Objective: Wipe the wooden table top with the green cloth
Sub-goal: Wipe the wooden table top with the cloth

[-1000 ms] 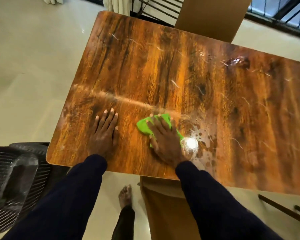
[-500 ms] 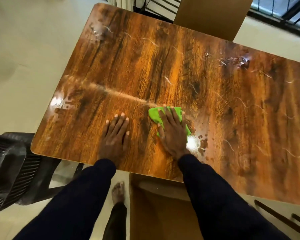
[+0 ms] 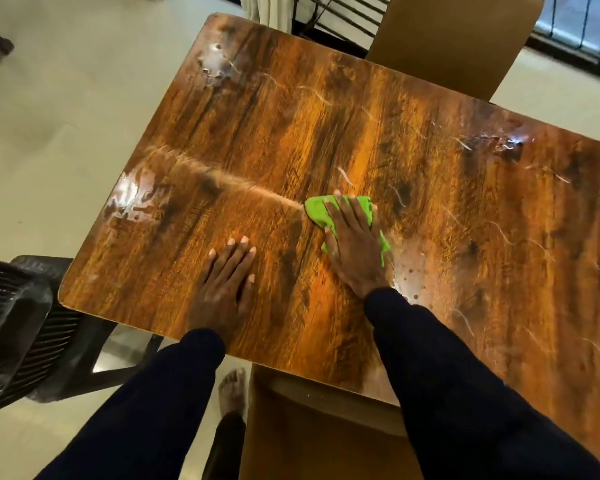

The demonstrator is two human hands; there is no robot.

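Moved: green cloth under right hand has slid farther from the near edge of the bench.
Right fingers: released, flat, pressing the cloth.
Left hand: fingers straight, resting on bench.

My long sleeves are dark navy to the wrists; my left hand and right hand are bare, and my foot is unshod.

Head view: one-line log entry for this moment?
right hand pressing green cloth | left hand flat on table top | wet patches visible
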